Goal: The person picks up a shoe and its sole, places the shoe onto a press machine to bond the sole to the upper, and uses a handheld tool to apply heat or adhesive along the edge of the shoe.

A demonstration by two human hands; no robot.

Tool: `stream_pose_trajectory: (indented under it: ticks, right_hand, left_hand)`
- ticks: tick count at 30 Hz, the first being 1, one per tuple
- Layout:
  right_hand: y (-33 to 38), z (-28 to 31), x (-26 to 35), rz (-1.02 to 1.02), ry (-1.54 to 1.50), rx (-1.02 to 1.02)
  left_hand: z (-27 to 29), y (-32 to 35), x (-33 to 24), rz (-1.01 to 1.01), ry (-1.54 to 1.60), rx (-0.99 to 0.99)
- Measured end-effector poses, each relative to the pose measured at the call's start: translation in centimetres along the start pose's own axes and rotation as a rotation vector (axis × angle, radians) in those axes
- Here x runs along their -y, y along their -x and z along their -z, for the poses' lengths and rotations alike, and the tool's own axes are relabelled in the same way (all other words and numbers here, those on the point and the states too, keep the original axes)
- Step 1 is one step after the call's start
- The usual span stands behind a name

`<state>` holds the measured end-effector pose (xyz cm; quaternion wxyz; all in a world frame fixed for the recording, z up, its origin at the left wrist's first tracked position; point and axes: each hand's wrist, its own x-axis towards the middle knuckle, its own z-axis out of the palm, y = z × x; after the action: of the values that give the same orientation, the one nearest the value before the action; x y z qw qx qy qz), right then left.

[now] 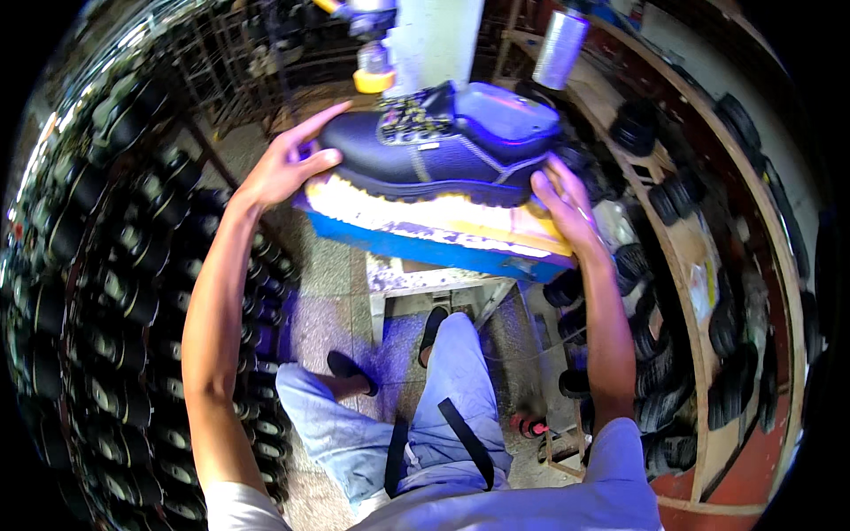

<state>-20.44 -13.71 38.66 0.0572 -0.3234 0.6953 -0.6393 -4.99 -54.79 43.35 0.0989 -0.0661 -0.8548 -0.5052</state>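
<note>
A black leather work shoe (403, 164) with a thick dark sole lies sideways before me, toe to the left and heel to the right. My left hand (282, 166) grips its toe end, thumb in front and fingers behind. At the heel, my right hand (567, 202) presses with thumb and fingers. Directly beneath the sole is a brightly lit yellowish pad (381, 211) on a blue base (398, 248). Whether the sole rests on the pad or hovers just over it, I cannot tell. A blue-grey lining or collar (505, 115) shows at the shoe's opening.
Behind the shoe rises a pale machine column (436, 44), with a yellow-rimmed fitting (374, 78) to its left. A silver cylinder (560, 49) hangs at the upper right. Racks of black shoes (124, 345) line the left; wooden shelves (686, 292) with dark soles stand right.
</note>
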Motion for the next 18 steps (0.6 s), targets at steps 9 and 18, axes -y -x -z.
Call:
stream_pose_trajectory:
  ticks: [9, 18]
  right_hand:
    - [0.9, -0.8, 2.4, 0.019, 0.150, 0.016]
    - [0.7, -0.5, 2.1, -0.001, 0.162, 0.034]
  left_hand:
    - [-0.6, -0.4, -0.6, -0.039, 0.068, -0.015]
    - [-0.2, -0.3, -1.6, -0.046, 0.092, 0.079]
